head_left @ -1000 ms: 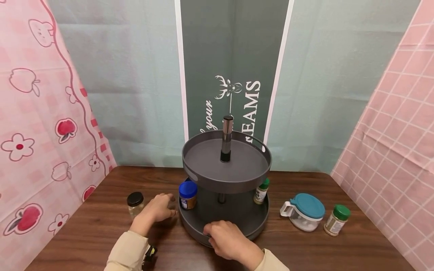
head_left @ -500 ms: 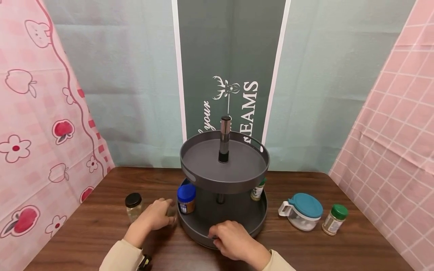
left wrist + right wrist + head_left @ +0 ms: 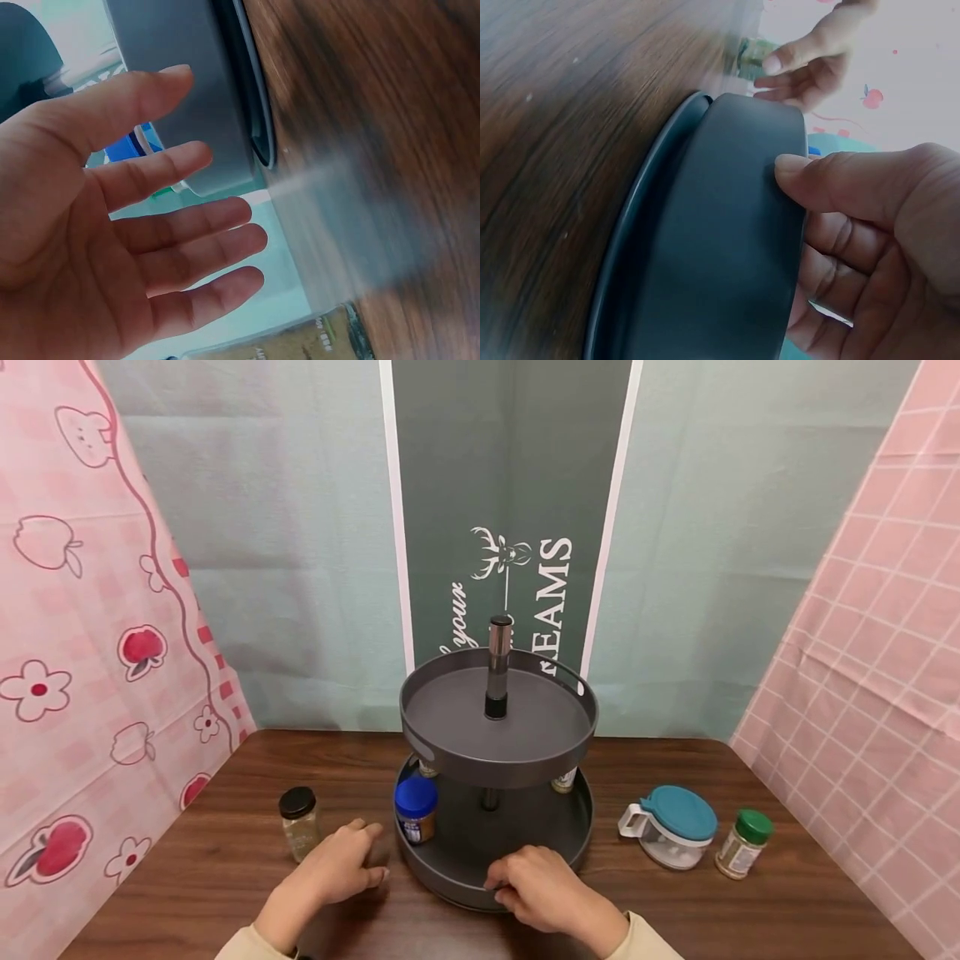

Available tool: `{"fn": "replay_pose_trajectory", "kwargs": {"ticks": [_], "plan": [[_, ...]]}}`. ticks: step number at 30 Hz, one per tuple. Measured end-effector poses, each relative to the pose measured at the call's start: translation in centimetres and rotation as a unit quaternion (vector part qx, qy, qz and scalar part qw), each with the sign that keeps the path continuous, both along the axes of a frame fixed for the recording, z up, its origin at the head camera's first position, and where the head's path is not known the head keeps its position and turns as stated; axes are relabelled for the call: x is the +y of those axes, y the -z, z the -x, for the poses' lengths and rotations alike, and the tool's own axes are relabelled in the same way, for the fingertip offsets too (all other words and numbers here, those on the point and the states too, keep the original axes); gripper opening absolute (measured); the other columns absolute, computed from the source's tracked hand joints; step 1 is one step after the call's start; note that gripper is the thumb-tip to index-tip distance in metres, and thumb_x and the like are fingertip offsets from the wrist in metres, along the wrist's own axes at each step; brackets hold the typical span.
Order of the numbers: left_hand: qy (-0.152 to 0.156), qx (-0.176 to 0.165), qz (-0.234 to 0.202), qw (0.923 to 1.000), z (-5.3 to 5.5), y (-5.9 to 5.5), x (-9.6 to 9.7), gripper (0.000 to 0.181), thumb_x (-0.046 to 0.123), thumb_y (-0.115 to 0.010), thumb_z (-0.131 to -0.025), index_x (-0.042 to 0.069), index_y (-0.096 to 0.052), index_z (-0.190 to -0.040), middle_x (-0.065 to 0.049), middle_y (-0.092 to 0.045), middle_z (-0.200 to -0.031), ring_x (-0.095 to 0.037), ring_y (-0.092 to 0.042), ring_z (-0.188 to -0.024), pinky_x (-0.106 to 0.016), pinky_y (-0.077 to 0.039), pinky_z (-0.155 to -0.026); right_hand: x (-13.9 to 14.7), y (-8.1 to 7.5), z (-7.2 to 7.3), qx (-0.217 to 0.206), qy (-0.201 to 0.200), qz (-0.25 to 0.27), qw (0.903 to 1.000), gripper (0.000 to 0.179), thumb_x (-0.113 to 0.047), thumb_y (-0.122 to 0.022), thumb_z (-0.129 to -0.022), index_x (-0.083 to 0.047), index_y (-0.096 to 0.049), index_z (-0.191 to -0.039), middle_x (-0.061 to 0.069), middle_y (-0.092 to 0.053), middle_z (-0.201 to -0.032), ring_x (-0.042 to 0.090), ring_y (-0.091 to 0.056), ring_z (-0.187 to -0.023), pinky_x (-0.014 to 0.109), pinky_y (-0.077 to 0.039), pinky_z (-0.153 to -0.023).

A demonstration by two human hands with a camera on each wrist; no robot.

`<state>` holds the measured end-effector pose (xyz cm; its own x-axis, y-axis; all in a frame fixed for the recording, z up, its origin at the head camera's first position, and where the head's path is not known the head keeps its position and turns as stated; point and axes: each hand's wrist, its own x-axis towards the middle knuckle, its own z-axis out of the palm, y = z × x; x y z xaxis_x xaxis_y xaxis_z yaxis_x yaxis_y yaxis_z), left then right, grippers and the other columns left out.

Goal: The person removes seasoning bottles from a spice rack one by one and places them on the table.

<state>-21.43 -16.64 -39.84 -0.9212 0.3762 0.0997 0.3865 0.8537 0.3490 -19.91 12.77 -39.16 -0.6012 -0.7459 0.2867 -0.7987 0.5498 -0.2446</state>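
A dark grey two-tier turntable (image 3: 442, 872) stands mid-table. My right hand (image 3: 543, 889) pinches its lower front rim; in the right wrist view the thumb (image 3: 810, 176) lies on the outer wall and the curled fingers (image 3: 840, 259) are inside. My left hand (image 3: 333, 864) holds nothing, its fingers (image 3: 202, 296) extended and spread beside the turntable's left side. A blue-lidded jar (image 3: 416, 810) of brown contents stands on the lower tier at left. Two more small jars there, one at back left (image 3: 427, 768) and one at right (image 3: 564, 781), are partly hidden by the upper tier.
Left of my left hand is a glass jar with a black lid (image 3: 300, 822). On the right stand a clear pot with a teal lid and white handle (image 3: 678, 827) and a green-lidded spice jar (image 3: 742, 843). The upper tier (image 3: 450, 702) surrounds a metal post (image 3: 498, 660).
The lower tier has turned, its front edge moving right with my right hand. The blue-lidded jar came forward, the right jar went back, and another jar appeared at back left. My left hand drew back slightly.
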Motion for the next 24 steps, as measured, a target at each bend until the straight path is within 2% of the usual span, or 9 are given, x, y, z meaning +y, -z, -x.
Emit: {"fn": "replay_pose_trajectory", "kwargs": {"ticks": [3,7,12,18,24], "plan": [[0.019,-0.002,-0.003,0.9998,-0.4,-0.1,0.4,0.052,0.019,-0.077,-0.072,-0.008,-0.059,-0.112,-0.02,-0.057,-0.101,-0.036,-0.059,-0.087,-0.049,-0.047,-0.073,0.6,-0.1,0.0,-0.01,0.0,0.001,0.9999,0.019,-0.002,-0.07,-0.072,-0.019,-0.07,-0.08,-0.017,-0.062,-0.074,-0.004,-0.055,-0.067,0.018,-0.044,-0.056],[0.044,-0.022,0.004,0.9988,-0.8,-0.4,0.8,0.05,0.02,-0.076,-0.074,-0.007,-0.058,-0.112,-0.018,-0.056,-0.099,-0.034,-0.059,-0.086,-0.048,-0.047,-0.069,1.3,-0.3,0.1,-0.022,-0.001,0.004,0.9997,0.018,-0.001,-0.07,-0.074,-0.019,-0.07,-0.079,-0.018,-0.062,-0.074,-0.002,-0.057,-0.068,0.019,-0.045,-0.057],[0.07,-0.042,0.01,0.9966,-1.4,-0.5,1.2,0.042,0.023,-0.075,-0.076,0.001,-0.061,-0.109,-0.009,-0.056,-0.096,-0.028,-0.059,-0.085,-0.044,-0.048,-0.069,2.1,-0.4,0.2,-0.032,0.0,0.004,0.9995,0.017,-0.002,-0.07,-0.075,-0.019,-0.068,-0.077,-0.018,-0.06,-0.073,-0.002,-0.056,-0.068,0.019,-0.045,-0.057],[0.1,-0.036,0.002,0.9944,-2.3,-0.2,1.9,0.039,0.026,-0.075,-0.076,0.006,-0.063,-0.107,0.0,-0.054,-0.089,-0.01,-0.051,-0.072,-0.033,-0.044,-0.06,3.1,-0.2,0.3,-0.036,0.005,0.005,0.9993,0.018,-0.002,-0.07,-0.074,-0.019,-0.068,-0.075,-0.018,-0.06,-0.073,-0.002,-0.056,-0.067,0.019,-0.044,-0.056],[0.123,-0.045,-0.009,0.9914,-2.8,0.0,2.6,0.037,0.028,-0.075,-0.077,0.009,-0.064,-0.107,0.003,-0.054,-0.089,-0.007,-0.049,-0.073,-0.03,-0.043,-0.06,3.9,-0.2,0.5,-0.03,0.003,0.01,0.9995,0.02,-0.001,-0.071,-0.073,-0.02,-0.067,-0.074,-0.018,-0.06,-0.073,-0.002,-0.056,-0.068,0.019,-0.044,-0.056]]}}
